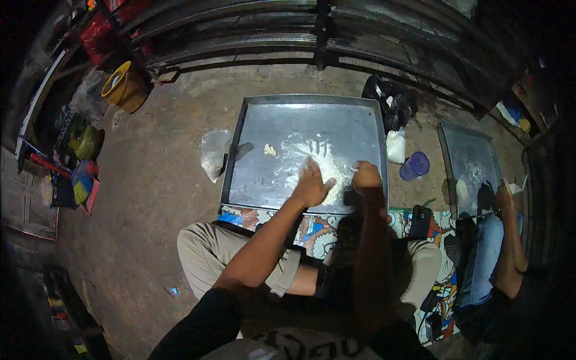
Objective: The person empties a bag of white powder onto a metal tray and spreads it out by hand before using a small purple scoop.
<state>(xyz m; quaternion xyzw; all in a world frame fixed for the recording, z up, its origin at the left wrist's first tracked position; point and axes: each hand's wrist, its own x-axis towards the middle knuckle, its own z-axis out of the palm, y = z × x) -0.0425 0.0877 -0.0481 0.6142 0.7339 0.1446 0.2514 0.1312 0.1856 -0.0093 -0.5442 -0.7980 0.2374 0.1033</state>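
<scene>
A large shallow metal tray (pixel 258 123) lies on the floor before my crossed legs. White flour-like powder (pixel 327 161) is spread over its middle, marked by finger streaks. My left hand (pixel 311 185) rests flat on the powder with its fingers stretched out. Beside it on the right, my right hand (pixel 366 176) is closed above the tray near its right edge; whatever its fingers hold, if anything, is hidden. A small pale lump (pixel 270 150) sits on the tray, left of the powder.
Bags of white powder flank the tray, one left (pixel 213 157), one right (pixel 396 146). Nearby are a purple cup (pixel 415 167), a black plastic bag (pixel 393 103) and a phone (pixel 421 221). A co-worker's hand (pixel 507 198) is beside a second tray (pixel 471 147). A yellow bucket (pixel 129 90) stands far left.
</scene>
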